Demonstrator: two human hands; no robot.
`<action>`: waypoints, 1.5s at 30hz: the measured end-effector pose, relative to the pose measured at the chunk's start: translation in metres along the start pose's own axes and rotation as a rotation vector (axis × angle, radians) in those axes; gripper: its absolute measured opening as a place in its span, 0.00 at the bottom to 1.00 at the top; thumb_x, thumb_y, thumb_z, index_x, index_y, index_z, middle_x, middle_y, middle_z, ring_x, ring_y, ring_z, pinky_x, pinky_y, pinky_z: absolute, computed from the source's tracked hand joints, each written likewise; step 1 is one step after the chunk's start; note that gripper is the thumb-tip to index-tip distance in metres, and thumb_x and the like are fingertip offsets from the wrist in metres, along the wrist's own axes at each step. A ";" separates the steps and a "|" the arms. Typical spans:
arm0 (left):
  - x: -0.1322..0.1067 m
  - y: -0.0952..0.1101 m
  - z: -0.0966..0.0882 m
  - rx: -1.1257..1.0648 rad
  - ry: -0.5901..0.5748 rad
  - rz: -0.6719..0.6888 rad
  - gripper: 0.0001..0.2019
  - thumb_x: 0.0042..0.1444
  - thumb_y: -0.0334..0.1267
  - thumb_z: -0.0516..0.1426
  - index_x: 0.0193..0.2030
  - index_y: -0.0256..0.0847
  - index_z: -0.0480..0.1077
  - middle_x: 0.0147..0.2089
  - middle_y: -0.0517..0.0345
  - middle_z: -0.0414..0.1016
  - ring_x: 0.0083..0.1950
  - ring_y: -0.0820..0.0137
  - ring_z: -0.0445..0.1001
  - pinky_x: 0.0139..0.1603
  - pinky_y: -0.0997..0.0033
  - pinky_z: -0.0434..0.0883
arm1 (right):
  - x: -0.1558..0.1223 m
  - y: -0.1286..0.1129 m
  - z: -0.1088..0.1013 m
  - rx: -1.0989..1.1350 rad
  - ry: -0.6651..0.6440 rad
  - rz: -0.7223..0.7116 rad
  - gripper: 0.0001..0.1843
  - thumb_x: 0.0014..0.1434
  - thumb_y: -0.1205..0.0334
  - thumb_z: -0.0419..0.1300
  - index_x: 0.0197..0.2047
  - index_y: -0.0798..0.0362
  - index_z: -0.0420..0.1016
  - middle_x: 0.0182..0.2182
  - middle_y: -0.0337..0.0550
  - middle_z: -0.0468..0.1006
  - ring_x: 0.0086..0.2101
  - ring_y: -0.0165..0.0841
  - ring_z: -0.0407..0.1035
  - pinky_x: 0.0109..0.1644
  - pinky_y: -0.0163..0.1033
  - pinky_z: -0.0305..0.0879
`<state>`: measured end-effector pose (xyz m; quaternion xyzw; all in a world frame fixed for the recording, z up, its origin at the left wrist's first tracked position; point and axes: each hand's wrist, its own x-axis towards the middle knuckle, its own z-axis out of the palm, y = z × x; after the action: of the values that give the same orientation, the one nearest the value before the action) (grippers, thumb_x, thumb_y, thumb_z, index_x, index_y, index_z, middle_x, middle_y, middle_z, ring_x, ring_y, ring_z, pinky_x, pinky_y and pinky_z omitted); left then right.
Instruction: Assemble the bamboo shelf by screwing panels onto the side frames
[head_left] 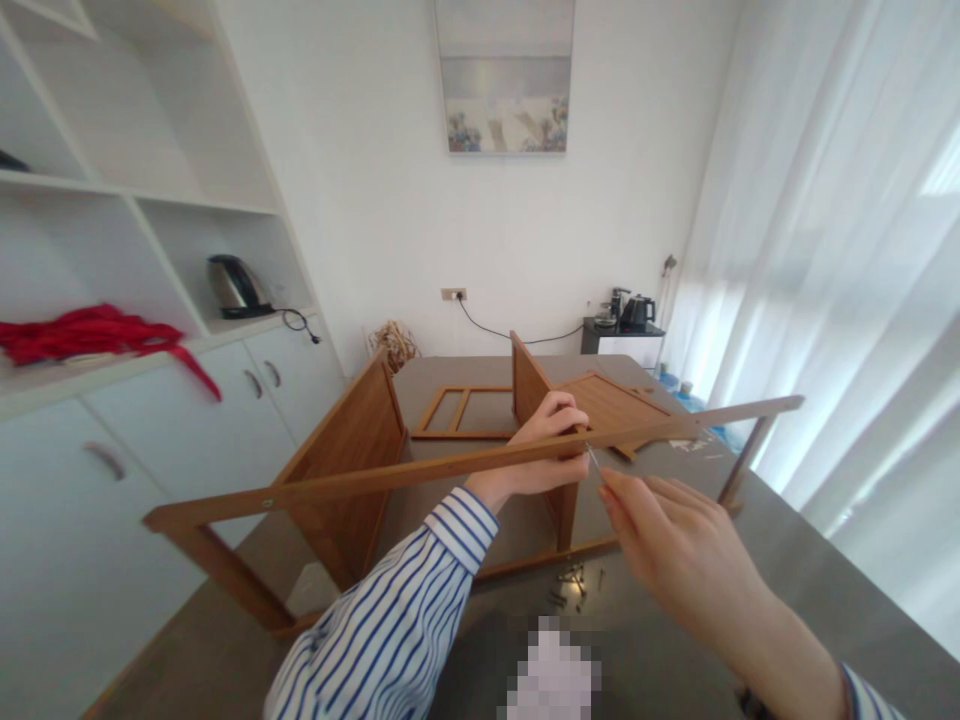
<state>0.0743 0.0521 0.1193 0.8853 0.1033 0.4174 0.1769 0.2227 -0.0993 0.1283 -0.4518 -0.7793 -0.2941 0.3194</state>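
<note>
A wooden frame (pixel 420 467) stands on the grey table, its long upper rail running across in front of me. My left hand (pixel 544 440) reaches behind and under that rail, fingers curled round the top end of an upright wooden panel (pixel 531 375) where it meets the rail. In my right hand (pixel 667 520) is a thin silver metal tool (pixel 593 459), pinched with its tip against the rail at this joint. My fingers hide the tool's other end. Several dark screws (pixel 574 578) lie loose on the table below.
Another upright panel (pixel 352 450) joins the frame at left. A flat slatted frame (pixel 465 412) and a loose panel (pixel 619 405) lie farther back on the table (pixel 480 371). White cabinets (pixel 165 440) line the left, curtains (pixel 847 300) the right.
</note>
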 end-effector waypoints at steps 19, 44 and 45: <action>0.001 0.003 -0.001 -0.014 -0.006 -0.019 0.10 0.48 0.28 0.58 0.36 0.41 0.64 0.45 0.55 0.60 0.46 0.69 0.65 0.51 0.65 0.69 | -0.002 -0.015 0.014 0.707 -0.013 0.500 0.10 0.66 0.58 0.55 0.47 0.49 0.73 0.35 0.43 0.81 0.33 0.32 0.76 0.34 0.34 0.72; 0.005 -0.005 -0.001 -0.015 -0.031 0.012 0.12 0.45 0.29 0.58 0.38 0.41 0.64 0.44 0.56 0.59 0.44 0.70 0.64 0.48 0.67 0.68 | 0.009 0.008 -0.004 0.234 -0.016 -0.108 0.08 0.67 0.64 0.53 0.44 0.56 0.72 0.31 0.45 0.78 0.31 0.34 0.72 0.35 0.40 0.69; 0.005 -0.006 0.000 -0.014 -0.033 0.004 0.12 0.45 0.29 0.58 0.38 0.41 0.64 0.45 0.56 0.59 0.44 0.70 0.64 0.48 0.67 0.68 | 0.009 0.008 -0.002 0.231 -0.009 -0.097 0.08 0.68 0.63 0.53 0.43 0.55 0.72 0.31 0.44 0.78 0.30 0.33 0.71 0.35 0.40 0.68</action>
<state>0.0768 0.0589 0.1208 0.8910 0.0955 0.4039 0.1840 0.2263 -0.0931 0.1380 -0.3750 -0.8305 -0.2154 0.3511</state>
